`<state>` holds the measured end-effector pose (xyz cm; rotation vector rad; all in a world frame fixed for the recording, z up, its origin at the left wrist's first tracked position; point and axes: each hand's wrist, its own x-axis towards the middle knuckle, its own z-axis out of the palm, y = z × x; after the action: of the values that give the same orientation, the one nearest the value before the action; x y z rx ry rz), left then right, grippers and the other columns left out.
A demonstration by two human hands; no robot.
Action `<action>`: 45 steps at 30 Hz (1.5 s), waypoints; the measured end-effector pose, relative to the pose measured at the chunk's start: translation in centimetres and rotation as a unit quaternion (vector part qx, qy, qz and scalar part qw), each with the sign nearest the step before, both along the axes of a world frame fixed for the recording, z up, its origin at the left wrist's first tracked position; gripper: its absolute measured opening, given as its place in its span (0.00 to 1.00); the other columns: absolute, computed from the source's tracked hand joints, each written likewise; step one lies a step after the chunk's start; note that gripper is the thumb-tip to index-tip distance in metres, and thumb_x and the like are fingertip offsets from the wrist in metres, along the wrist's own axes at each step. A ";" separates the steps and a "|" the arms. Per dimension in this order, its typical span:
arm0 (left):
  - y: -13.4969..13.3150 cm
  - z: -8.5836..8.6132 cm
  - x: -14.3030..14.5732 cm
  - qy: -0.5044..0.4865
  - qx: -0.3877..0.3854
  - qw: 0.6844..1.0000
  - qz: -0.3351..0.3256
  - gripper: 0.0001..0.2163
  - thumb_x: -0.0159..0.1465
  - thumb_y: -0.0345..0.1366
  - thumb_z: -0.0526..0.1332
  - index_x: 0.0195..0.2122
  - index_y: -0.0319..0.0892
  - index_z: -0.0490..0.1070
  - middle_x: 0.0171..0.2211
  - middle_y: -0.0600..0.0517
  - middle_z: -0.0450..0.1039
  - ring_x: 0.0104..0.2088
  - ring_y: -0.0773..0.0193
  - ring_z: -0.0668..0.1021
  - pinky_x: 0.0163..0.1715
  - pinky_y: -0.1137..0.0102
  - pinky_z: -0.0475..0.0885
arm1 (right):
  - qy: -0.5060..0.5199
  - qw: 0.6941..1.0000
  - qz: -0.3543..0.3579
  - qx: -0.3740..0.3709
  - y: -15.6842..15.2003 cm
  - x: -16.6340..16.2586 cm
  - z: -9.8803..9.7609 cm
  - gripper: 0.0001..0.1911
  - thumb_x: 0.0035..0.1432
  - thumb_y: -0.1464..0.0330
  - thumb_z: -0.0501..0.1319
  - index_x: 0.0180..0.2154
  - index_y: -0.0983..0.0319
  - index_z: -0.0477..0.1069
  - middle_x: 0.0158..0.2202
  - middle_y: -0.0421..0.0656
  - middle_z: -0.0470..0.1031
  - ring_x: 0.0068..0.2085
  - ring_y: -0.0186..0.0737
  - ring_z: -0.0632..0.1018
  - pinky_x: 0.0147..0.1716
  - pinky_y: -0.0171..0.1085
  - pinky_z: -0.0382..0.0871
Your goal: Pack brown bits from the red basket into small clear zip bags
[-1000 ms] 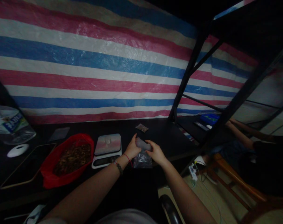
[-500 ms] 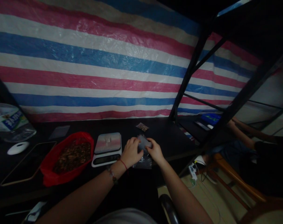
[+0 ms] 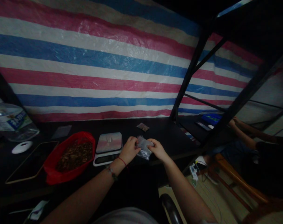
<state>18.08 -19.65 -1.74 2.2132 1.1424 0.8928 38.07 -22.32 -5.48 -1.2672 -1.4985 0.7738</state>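
Observation:
My left hand [image 3: 129,149] and my right hand [image 3: 157,148] meet over the dark table [image 3: 160,130], both pinching a small clear plastic bag [image 3: 144,146] between them. The bag hangs crumpled just above the table's front edge. Left of my hands stands a small kitchen scale [image 3: 108,147] with a shiny pale platform. Further left, a red plastic bag [image 3: 68,157] lies open and holds a heap of brown dried pieces.
A small filled packet [image 3: 143,127] lies behind my hands. At the far left are a large water bottle [image 3: 10,123], a white round object [image 3: 21,147] and a flat tablet [image 3: 26,163]. Black shelf posts [image 3: 188,77] rise on the right, where another person's arm [image 3: 245,137] reaches.
Both hands have lowered the clear bag toward the table's front edge and drawn closer together. The bag looks more crumpled now.

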 end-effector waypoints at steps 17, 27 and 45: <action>0.9 -1.6 1.5 -0.167 -0.035 0.985 -0.019 0.17 0.50 0.31 0.65 0.42 0.40 0.66 0.48 0.46 0.68 0.48 0.59 0.73 0.49 0.63 0.67 | -0.147 0.985 -0.011 0.087 -3.3 -0.7 2.8 0.22 0.51 0.76 0.54 0.49 0.60 0.70 0.46 0.45 0.74 0.46 0.41 0.75 0.48 0.41 0.67; 0.1 -2.6 1.8 -0.106 -0.150 0.982 -0.045 0.37 0.46 0.29 0.68 0.58 0.39 0.56 0.45 0.46 0.70 0.43 0.59 0.76 0.45 0.64 0.70 | -0.054 0.998 -0.008 0.019 -3.3 0.2 0.2 0.43 0.46 0.70 0.65 0.63 0.59 0.53 0.42 0.44 0.75 0.39 0.41 0.77 0.41 0.39 0.71; 0.6 -2.0 1.5 0.034 -0.091 0.995 -0.009 0.14 0.51 0.36 0.65 0.38 0.40 0.68 0.34 0.51 0.72 0.35 0.61 0.75 0.35 0.69 0.67 | -0.115 0.993 0.004 0.001 -2.7 2.2 -0.8 0.34 0.43 0.67 0.68 0.55 0.61 0.67 0.47 0.47 0.75 0.44 0.43 0.76 0.45 0.41 0.70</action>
<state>19.55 -19.01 -3.69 2.1163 1.1833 0.6824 40.24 -25.02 -6.23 -1.3856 -1.6883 0.6474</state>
